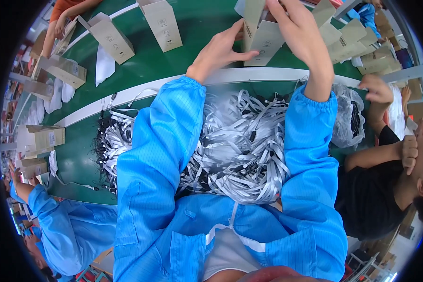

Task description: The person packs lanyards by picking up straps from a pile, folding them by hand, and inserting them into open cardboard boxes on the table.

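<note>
A beige cardboard box (267,43) stands on the green work surface at the top of the head view, its flaps raised. My left hand (223,49) grips its left side, with the thumb on the front face and the other fingers partly hidden at the edge. My right hand (298,33) is at the box's top right, its fingers on the upper edge and flap; the fingertips are partly cut off by the picture's edge. Between my forearms lies a large heap of white straps or flat cords (239,145) with small black parts.
More open boxes stand on the green belt (136,49), such as one box (160,23) left of my hands. A white rail (94,110) divides belt from bench. A clear plastic bag (348,115) lies at right. Co-workers sit on both sides; one person's hand (377,89) is near the bag.
</note>
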Demonstrator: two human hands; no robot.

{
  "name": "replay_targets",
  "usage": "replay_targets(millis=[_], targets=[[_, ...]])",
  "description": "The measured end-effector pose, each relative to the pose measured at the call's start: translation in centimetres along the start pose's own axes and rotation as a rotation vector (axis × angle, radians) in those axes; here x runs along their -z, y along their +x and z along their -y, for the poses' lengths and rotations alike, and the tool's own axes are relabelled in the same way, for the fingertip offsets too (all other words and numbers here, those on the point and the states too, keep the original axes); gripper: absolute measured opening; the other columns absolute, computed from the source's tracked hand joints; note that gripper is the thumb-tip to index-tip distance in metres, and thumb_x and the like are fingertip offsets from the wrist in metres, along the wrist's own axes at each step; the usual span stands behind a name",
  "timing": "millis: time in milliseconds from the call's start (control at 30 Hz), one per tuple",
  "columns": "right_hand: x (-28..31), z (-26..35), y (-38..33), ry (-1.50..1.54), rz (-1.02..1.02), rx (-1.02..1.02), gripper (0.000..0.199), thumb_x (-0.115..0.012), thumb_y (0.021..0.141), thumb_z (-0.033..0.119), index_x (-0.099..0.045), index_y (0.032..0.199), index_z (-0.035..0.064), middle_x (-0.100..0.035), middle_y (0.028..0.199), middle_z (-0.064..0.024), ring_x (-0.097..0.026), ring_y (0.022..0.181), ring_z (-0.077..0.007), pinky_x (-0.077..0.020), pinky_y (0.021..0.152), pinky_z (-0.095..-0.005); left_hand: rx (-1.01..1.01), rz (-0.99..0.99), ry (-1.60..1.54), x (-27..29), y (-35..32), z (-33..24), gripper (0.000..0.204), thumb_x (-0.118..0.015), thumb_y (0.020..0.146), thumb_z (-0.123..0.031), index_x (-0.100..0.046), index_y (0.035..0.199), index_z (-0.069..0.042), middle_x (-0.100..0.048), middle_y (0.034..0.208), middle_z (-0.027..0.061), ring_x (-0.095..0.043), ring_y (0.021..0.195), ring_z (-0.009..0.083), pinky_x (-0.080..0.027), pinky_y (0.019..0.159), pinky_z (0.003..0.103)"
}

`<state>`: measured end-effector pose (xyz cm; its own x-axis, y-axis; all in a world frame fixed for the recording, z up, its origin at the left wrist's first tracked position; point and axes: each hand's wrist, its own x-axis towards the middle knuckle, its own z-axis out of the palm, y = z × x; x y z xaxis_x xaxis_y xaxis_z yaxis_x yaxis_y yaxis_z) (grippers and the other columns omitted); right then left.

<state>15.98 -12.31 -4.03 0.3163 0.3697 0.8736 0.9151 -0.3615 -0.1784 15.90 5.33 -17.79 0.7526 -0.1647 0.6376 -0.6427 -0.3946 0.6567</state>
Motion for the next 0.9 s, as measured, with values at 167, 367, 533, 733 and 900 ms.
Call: replay_targets(millis=[167, 367, 533, 733, 900], targets=[[2.9, 1.2, 0.9, 0.038, 0.334, -0.537, 0.034, -0.056, 0.104, 0.025, -0.068, 0.097, -0.0058, -0.069, 0.085, -0.0204, -0.066, 0.081, -0.0271, -0.0496, 0.073, -0.0386, 0.078, 0.058, 0.047, -0.1, 0.1, 1.4, 0.092, -0.084, 0.079, -0.049, -0.041, 0.149, -0.007, -0.065, 0.131, 0.0216, -0.063, 0.124, 0.0373, -0.051, 0.105, 0.045], [3.1, 1.2, 0.4, -0.024, 0.426, -0.118, 0.021, -0.072, 0.087, 0.009, -0.069, 0.098, -0.0083, -0.07, 0.081, -0.0214, -0.069, 0.075, -0.0317, -0.0521, 0.071, -0.0386, 0.127, 0.137, 0.209, 0.7, 0.2, 0.6, 0.093, -0.084, 0.081, -0.045, -0.04, 0.152, -0.004, -0.057, 0.144, 0.0226, -0.056, 0.134, 0.0376, -0.046, 0.112, 0.045], [3.2, -0.2, 0.1, -0.223, 0.427, -0.377, 0.021, -0.074, 0.08, 0.003, -0.069, 0.097, -0.008, -0.069, 0.079, -0.0226, -0.07, 0.073, -0.0326, -0.0537, 0.069, -0.0387, 0.175, 0.361, 0.537, 4.1, 0.5, -2.5, 0.089, -0.084, 0.08, -0.046, -0.045, 0.15, -0.008, -0.059, 0.143, 0.0181, -0.06, 0.128, 0.0353, -0.05, 0.105, 0.044], [3.7, -3.6, -0.9, -0.251, 0.272, -0.344, 0.021, -0.073, 0.078, 0.0, -0.069, 0.098, -0.0066, -0.07, 0.084, -0.0226, -0.071, 0.077, -0.0334, -0.0544, 0.069, -0.0384, 0.335, 0.908, 0.386, 5.3, -0.2, -9.1, 0.067, -0.087, 0.076, -0.031, -0.062, 0.135, -0.011, -0.069, 0.126, 0.013, -0.068, 0.108, 0.0306, -0.056, 0.089, 0.042], [2.7, -8.3, -2.5, -0.395, 0.18, -0.089, 0.038, -0.076, 0.078, 0.001, -0.067, 0.115, -0.0027, -0.071, 0.104, -0.0235, -0.071, 0.096, -0.0298, -0.0547, 0.078, -0.0346, 0.338, 1.126, 0.309, 2.9, 1.0, -8.2, 0.042, -0.085, 0.075, -0.017, -0.074, 0.114, -0.006, -0.076, 0.1, 0.0116, -0.072, 0.089, 0.0255, -0.058, 0.08, 0.038]])
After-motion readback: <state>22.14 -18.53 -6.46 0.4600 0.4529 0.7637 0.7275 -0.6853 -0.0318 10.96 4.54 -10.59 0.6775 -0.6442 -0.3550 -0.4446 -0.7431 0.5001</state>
